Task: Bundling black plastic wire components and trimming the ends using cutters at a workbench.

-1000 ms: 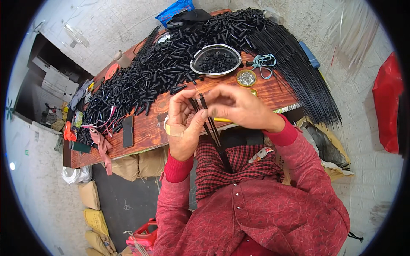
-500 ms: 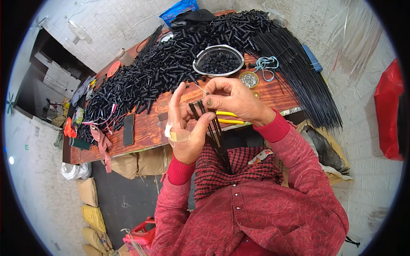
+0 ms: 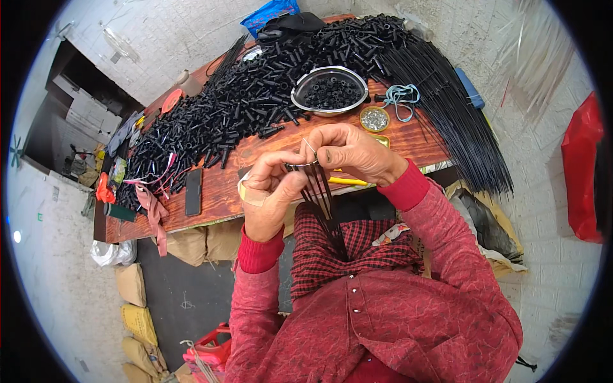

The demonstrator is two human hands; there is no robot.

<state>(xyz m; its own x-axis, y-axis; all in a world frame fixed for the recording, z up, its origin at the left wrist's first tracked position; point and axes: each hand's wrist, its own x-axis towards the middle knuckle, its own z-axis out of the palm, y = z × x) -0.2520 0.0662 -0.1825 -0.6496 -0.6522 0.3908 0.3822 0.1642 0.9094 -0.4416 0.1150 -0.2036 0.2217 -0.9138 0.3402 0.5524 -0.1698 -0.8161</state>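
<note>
Over the near edge of the table, my left hand [image 3: 263, 195], with a tan bandage on it, is closed on the top ends of several thin black rods [image 3: 327, 217]. The rods hang down between my hands toward my lap. A thin pale wire [image 3: 309, 146] crosses at their upper ends and sticks up past the fingertips. My right hand [image 3: 364, 156] pinches at the wire beside the rod tops, close to the left fingers. Partly behind the right hand lie yellow-handled pliers [image 3: 348, 180].
A large heap of black tubular parts [image 3: 236, 102] covers the back of the wooden table [image 3: 249, 153]. Near it are a metal bowl [image 3: 295, 99] of black rings, a round tin [image 3: 374, 119] of small metal pieces, blue cord [image 3: 403, 96], long black rods [image 3: 456, 118] and a phone [image 3: 193, 191].
My left fingers have folded from raised and spread to a pinch at the rod tops. Both hands have drawn closer together.
</note>
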